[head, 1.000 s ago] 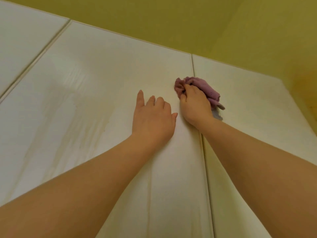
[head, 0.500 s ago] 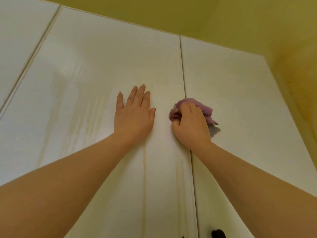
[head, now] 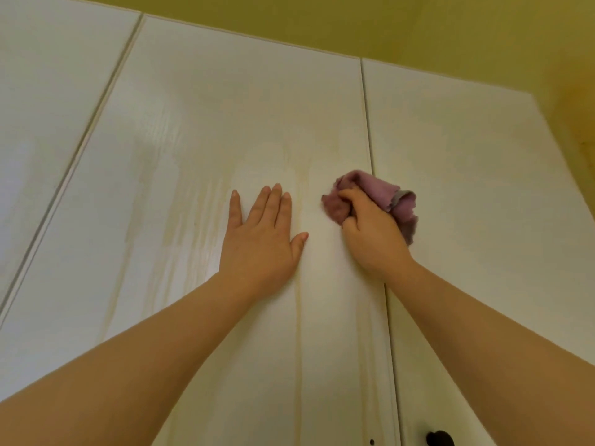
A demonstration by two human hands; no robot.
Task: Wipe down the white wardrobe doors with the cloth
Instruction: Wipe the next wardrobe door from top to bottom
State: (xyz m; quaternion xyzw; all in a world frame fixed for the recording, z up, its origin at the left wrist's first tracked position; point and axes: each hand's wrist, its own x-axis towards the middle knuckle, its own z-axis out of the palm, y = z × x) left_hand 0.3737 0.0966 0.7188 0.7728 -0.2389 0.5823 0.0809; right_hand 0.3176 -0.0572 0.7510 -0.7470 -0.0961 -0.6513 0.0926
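Well, my right hand has its fingers curled tight round the cloth and holds it as a wad against the wardrobe doors, directly on the seam between two of them. I judge the cloth to be light, soft and limp, so it is best taken bunched in the palm, as it is now. A loose flap sticks out on the outer side of the grip and may drag. The door surface looks stiff and smooth.

Just beside the grip, on its inner side, my left hand lies flat on the door with straight fingers and holds nothing.

How much cloth meets the door under the palm is hidden. I cannot tell if the yellowish streaks beyond the left hand are dirt or moisture. Far below the grip, a dark knob is cut off by the frame edge.
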